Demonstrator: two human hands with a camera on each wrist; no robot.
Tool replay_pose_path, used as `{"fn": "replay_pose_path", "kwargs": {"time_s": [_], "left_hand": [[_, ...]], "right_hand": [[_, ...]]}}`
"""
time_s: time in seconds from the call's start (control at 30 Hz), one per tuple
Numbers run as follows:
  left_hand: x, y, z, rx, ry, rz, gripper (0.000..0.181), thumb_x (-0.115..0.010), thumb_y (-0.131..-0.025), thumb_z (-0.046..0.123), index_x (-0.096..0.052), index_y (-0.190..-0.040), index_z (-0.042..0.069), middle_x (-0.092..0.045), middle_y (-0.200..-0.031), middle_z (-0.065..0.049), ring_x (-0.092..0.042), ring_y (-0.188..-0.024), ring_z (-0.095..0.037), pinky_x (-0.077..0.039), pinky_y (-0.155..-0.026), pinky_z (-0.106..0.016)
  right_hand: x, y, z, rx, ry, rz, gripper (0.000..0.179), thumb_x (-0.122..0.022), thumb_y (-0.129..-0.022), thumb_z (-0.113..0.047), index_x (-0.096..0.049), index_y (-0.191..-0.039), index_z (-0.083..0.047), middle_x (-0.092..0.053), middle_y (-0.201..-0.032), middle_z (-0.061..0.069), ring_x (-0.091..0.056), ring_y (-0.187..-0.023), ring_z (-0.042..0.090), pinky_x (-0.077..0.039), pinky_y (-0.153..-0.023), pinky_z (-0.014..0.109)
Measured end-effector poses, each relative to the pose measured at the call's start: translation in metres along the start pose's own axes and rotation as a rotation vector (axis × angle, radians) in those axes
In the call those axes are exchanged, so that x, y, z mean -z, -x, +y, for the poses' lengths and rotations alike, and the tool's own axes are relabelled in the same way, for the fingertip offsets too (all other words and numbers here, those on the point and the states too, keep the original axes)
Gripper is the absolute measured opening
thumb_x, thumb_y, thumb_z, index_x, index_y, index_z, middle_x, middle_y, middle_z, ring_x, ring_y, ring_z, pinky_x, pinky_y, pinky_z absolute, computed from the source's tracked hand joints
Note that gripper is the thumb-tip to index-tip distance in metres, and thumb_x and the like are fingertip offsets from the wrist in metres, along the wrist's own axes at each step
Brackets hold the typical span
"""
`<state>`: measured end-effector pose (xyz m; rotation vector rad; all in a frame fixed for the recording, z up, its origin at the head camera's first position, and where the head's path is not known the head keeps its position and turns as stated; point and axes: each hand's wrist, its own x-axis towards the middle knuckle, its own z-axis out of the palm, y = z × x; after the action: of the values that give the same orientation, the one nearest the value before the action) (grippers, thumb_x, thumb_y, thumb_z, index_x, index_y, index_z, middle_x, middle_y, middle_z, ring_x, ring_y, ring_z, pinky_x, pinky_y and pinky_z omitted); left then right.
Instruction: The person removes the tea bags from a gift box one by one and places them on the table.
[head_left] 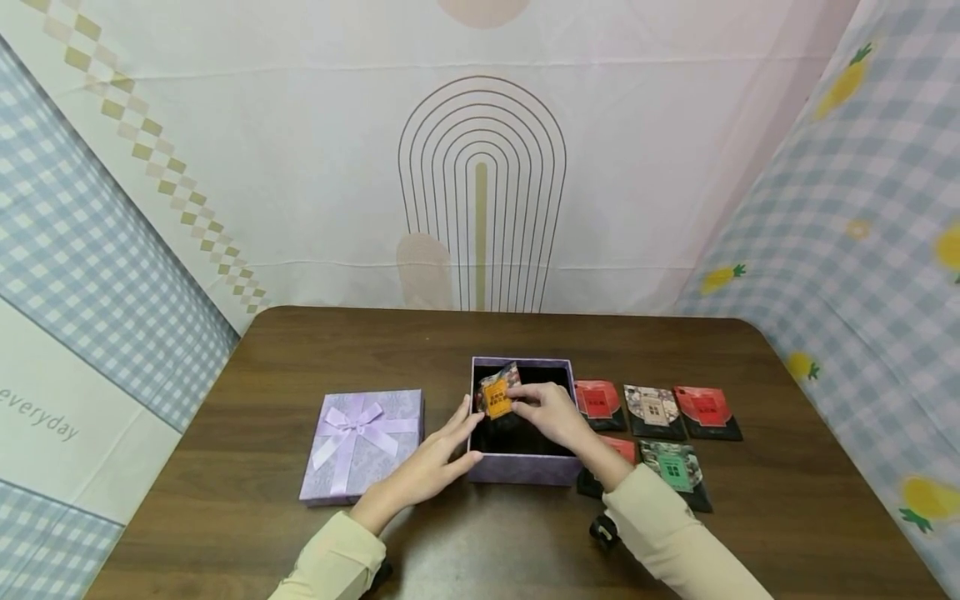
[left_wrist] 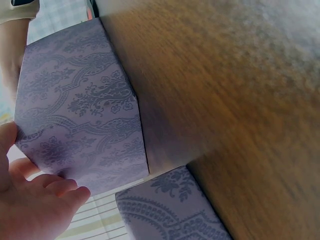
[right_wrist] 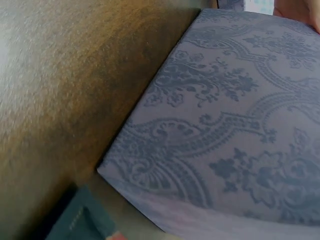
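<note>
A lavender patterned box (head_left: 522, 470) with a black inside stands uncovered mid-table. My right hand (head_left: 551, 412) reaches over it and pinches a small dark sachet (head_left: 498, 397) with an orange label between thumb and fingers. The sachet is tilted above the box's left part. My left hand (head_left: 429, 461) rests its extended fingers against the box's left side. In the left wrist view, that hand (left_wrist: 37, 207) is at the lower left, beside the box wall (left_wrist: 82, 110). The right wrist view is mostly filled by the box's patterned wall (right_wrist: 215, 110); the sachet is hidden there.
Left of the box lies a lavender lid (head_left: 366, 442) with a ribbon bow. To its right are several flat sachets, including a white-labelled one (head_left: 655, 411), a red one (head_left: 707, 410) and a green one (head_left: 678, 472). The right forearm partly covers another red sachet (head_left: 624, 448).
</note>
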<state>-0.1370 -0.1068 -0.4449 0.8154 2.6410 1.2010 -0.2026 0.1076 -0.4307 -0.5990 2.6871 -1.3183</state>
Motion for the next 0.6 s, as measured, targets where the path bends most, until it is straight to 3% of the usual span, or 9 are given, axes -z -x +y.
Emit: {"fn": "replay_pose_path", "kwargs": {"time_s": [0.23,0.4,0.6], "left_hand": [[0.000,0.000,0.001,-0.011,-0.015,0.013,0.055,-0.050,-0.094,0.026,-0.033,-0.140,0.000,-0.010,-0.149,-0.023,-0.025,-0.133,-0.034,-0.028,-0.103,-0.051],[0.000,0.000,0.001,-0.023,-0.027,0.024,0.055,-0.051,-0.094,0.024,-0.033,-0.139,-0.001,-0.011,-0.149,-0.023,-0.026,-0.132,-0.034,-0.028,-0.103,-0.050],[-0.001,0.000,0.001,-0.028,-0.028,0.029,0.056,-0.051,-0.094,0.025,-0.034,-0.139,-0.002,-0.011,-0.149,-0.023,-0.026,-0.132,-0.034,-0.029,-0.102,-0.051]], "right_hand": [[0.015,0.011,-0.005,-0.085,-0.059,0.022,0.029,-0.061,-0.085,-0.005,-0.063,-0.114,-0.002,-0.062,-0.113,0.018,-0.063,-0.076,0.018,-0.049,-0.059,0.028],[0.024,0.020,-0.003,-0.080,-0.081,0.041,0.032,-0.061,-0.086,-0.007,-0.061,-0.118,-0.002,-0.061,-0.114,0.019,-0.055,-0.062,0.012,-0.040,-0.053,0.026],[0.033,0.029,0.002,-0.058,-0.142,0.053,0.032,-0.059,-0.088,-0.007,-0.059,-0.119,0.001,-0.057,-0.120,0.022,-0.053,-0.063,0.012,-0.039,-0.055,0.025]]}}
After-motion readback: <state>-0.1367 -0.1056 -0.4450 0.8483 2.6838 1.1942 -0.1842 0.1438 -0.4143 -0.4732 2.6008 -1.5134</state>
